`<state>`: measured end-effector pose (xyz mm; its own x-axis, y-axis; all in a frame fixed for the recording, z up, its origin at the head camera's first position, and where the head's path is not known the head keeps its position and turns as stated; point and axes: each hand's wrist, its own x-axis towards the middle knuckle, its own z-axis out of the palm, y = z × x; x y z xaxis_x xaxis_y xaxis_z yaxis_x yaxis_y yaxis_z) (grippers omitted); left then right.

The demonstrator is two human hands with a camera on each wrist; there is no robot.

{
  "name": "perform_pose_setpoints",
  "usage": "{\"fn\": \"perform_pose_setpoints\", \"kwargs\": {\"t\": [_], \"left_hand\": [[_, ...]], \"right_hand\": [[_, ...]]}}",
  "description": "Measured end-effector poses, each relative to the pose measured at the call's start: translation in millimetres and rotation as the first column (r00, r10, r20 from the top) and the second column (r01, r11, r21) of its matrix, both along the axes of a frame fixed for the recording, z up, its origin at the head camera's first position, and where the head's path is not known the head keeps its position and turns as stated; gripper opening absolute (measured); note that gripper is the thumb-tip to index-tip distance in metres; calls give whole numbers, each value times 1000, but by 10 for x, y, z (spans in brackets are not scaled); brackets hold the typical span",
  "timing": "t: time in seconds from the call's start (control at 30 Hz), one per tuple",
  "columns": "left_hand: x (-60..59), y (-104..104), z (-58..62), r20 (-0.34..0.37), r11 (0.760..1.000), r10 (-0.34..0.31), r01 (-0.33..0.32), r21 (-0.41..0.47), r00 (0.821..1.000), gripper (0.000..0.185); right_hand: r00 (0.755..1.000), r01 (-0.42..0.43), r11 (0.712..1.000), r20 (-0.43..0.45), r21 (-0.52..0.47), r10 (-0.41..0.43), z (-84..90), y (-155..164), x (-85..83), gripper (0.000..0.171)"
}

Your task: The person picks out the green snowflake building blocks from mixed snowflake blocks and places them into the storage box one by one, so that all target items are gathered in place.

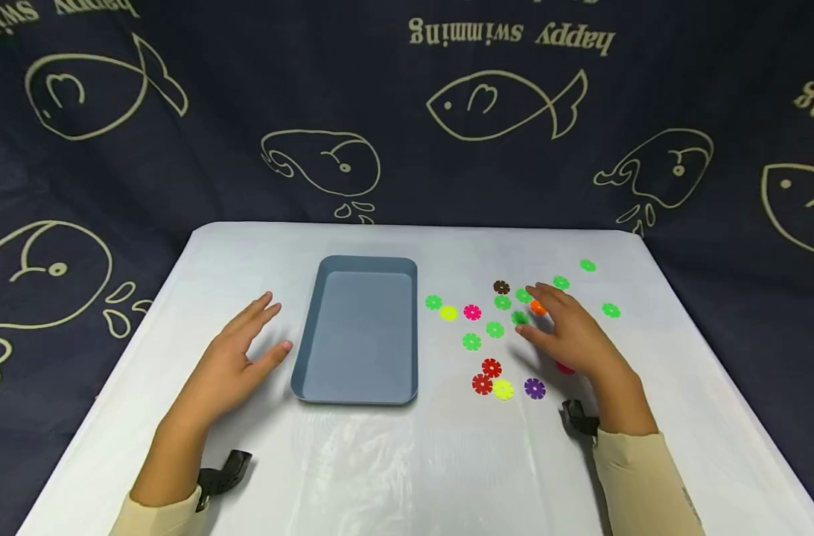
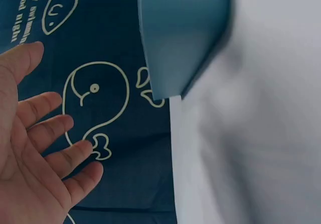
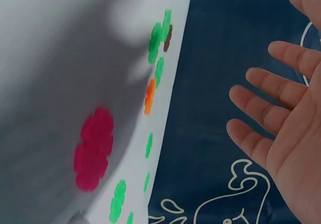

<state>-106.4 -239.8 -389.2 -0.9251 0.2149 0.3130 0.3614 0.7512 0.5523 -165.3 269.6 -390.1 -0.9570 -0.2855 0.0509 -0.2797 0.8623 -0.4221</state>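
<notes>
Right hand (image 1: pixel 574 335) of mine is spread flat, holding nothing, hovering over the scattered little plastic flower discs on the counter (image 1: pixel 393 461), fingertips right by the orange disc (image 1: pixel 538 307) and a green disc (image 1: pixel 519 318). Left hand (image 1: pixel 235 357) is open too, fingers relaxed, just beside the blue tray (image 1: pixel 363 394), not touching it

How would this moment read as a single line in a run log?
left hand: open, beside blue tray | right hand: open, over the scattered discs, orange disc at fingertips | tray: nothing in it
</notes>
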Motion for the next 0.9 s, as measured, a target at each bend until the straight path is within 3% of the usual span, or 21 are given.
{"fn": "perform_pose_setpoints", "kwargs": {"t": [0.2,0.47,0.7,0.9], "left_hand": [[69,112,-39,10,994,-20,19,112,1000,57],[133,126,-244,66,951,-92,68,301,994,54],[129,161,-430,161,940,-139,79,333,977,57],[126,161,-472,173,943,-157,96,317,972,60]], "right_hand": [[1000,-14,999,10,-34,15,-37,-56,37,63],[998,-62,995,3,-83,63,-88,-173,-33,59],[995,-88,986,34,-145,94,-102,-252,-31,59],[991,-118,977,35,-175,126,-125,-333,-10,57]]}}
